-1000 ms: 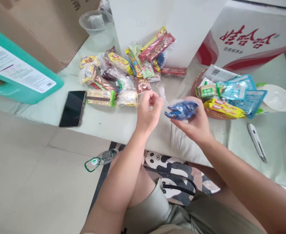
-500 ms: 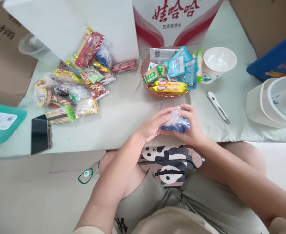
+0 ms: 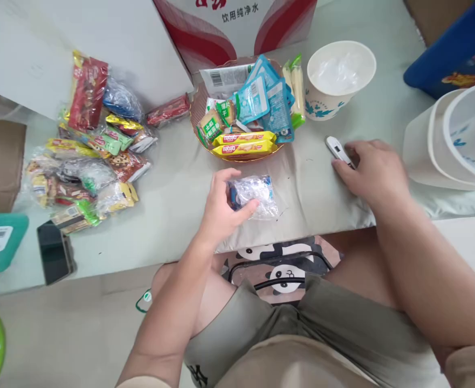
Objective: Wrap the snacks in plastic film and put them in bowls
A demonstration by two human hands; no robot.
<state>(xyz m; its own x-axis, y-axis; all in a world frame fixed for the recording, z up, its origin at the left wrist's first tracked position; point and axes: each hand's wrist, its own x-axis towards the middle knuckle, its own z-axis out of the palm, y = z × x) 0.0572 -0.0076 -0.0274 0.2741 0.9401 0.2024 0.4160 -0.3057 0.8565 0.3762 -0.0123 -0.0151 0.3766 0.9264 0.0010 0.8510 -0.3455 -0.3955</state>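
My left hand (image 3: 225,207) is closed around the left side of a clear plastic bag of blue-wrapped snacks (image 3: 255,195), which rests by the table's near edge. To the right, my right hand (image 3: 377,167) has its thumb and fingers on either side of a white utility knife (image 3: 337,150) lying on the cloth; its far end shows, the rest is under the hand. Just beyond the bag stands a pinkish glass bowl (image 3: 197,121) with yellow wafer packs (image 3: 245,145), blue pouches (image 3: 275,110) and green-labelled biscuits (image 3: 212,125).
A pile of bagged snacks (image 3: 95,167) lies at left, with a phone (image 3: 53,253) in front. A paper cup (image 3: 326,99) holding clear plastic stands right of the bowl. White tubs (image 3: 425,145) sit at far right. A red-and-white carton (image 3: 237,32) stands behind.
My right hand has let go of the snack bag and moved right onto the utility knife. The bag is now down on the table in my left hand. The view has shifted.
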